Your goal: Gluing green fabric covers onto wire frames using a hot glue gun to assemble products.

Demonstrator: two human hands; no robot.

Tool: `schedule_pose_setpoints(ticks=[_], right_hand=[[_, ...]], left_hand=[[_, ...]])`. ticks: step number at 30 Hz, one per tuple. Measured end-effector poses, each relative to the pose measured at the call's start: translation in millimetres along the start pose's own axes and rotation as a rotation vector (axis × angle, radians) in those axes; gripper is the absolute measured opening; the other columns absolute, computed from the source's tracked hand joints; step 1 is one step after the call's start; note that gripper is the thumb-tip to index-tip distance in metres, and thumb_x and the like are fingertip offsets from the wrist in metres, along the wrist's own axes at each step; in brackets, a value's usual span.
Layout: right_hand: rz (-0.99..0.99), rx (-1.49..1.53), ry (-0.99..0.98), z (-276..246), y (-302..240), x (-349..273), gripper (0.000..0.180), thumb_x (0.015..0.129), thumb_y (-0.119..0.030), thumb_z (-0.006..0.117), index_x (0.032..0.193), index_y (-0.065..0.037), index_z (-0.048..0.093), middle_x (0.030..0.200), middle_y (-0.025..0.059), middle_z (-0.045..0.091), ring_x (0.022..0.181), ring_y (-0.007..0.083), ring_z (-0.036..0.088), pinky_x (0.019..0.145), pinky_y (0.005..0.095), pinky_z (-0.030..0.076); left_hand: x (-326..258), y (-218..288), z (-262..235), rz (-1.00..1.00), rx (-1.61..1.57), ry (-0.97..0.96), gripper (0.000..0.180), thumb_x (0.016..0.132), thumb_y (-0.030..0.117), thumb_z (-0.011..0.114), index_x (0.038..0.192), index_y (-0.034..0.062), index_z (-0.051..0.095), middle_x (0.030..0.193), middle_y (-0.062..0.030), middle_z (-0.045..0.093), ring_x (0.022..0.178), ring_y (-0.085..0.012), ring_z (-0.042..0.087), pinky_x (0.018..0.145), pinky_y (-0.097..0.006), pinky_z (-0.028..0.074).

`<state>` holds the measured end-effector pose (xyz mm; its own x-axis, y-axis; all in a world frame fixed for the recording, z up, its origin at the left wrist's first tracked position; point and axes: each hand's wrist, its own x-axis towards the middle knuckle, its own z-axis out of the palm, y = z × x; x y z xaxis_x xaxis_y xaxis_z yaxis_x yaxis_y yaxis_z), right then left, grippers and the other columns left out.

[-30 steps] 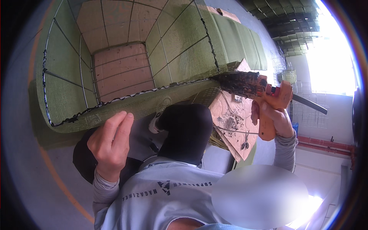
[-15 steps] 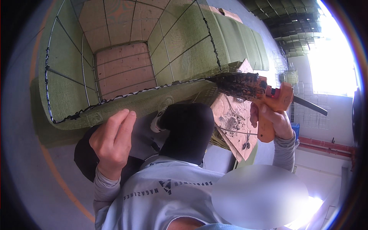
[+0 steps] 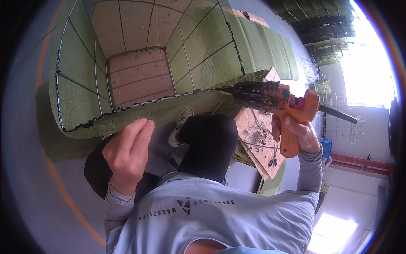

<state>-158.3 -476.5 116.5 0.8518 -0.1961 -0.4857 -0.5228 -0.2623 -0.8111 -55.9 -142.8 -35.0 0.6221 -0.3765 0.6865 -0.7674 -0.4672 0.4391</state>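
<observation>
An orange glue gun [image 3: 289,139], its front crusted with black, is gripped by its handle in my right hand [image 3: 305,134]. A dark stick [image 3: 337,113] juts from its back end. The nozzle points left, at the black-coated front rim wire [image 3: 163,98] of a wire cage lined with green mesh [image 3: 203,67]. My left hand [image 3: 129,154] is closed, fingertips pressed together by the lower edge of the mesh flap [image 3: 186,106] hanging over that rim. Whether the fingertips hold the mesh is hidden.
Pink-brown cardboard [image 3: 260,142] with black blotches lies beyond my knee [image 3: 207,131]. A cord crosses it. Green mesh sheets [image 3: 270,51] are spread at the back right. Stacked dark cages [image 3: 325,25] and a blue crate [image 3: 325,147] stand farther right. Cardboard [image 3: 139,72] lines the cage.
The glue gun in my right hand has shifted slightly left along the rim. My left hand sits a little farther right in the picture, as does the cage's left side.
</observation>
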Motion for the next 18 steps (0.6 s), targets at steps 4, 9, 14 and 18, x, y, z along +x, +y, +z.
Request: schedule_pose_setpoints(ticks=[4,9,14,18], right_hand=[[-0.034,0.106,0.189,-7,7,-9,0.05,0.093,-0.042,0.062,0.117,0.002,0.053,0.087,0.0111,0.059,0.065,0.0198,0.06,0.058,0.0336,0.052],[-0.119,0.208,0.266,-27,27,-15,0.053,0.096,-0.048,0.058,0.115,0.001,0.054,0.088,0.0113,0.06,0.065,0.0233,0.064,0.054,0.0341,0.054],[-0.184,0.506,0.323,-32,51,-19,0.054,0.098,-0.051,0.053,0.117,0.0,0.053,0.093,0.0103,0.059,0.072,0.0256,0.064,0.061,0.0404,0.056],[-0.163,0.612,0.281,-38,74,-18,0.056,0.099,-0.053,0.05,0.117,0.0,0.052,0.097,0.0095,0.057,0.081,0.0269,0.063,0.071,0.0438,0.056]], left_hand=[[0,-1,0,-0.004,-0.004,0.011,0.017,0.072,-0.006,0.075,0.089,-0.0039,0.072,0.087,-0.0107,0.066,0.069,-0.0219,0.068,0.056,-0.03,0.055],[0,-1,1,0.002,-0.006,0.019,0.017,0.072,-0.006,0.075,0.089,-0.004,0.072,0.087,-0.0108,0.066,0.069,-0.0219,0.068,0.056,-0.03,0.055],[1,-1,2,0.019,0.0,0.033,0.018,0.073,-0.007,0.075,0.09,-0.0039,0.072,0.086,-0.0108,0.066,0.069,-0.0219,0.068,0.056,-0.03,0.055],[2,-1,4,0.024,0.003,0.046,0.018,0.073,-0.007,0.075,0.091,-0.0037,0.072,0.087,-0.0106,0.066,0.069,-0.0222,0.068,0.057,-0.03,0.055]])
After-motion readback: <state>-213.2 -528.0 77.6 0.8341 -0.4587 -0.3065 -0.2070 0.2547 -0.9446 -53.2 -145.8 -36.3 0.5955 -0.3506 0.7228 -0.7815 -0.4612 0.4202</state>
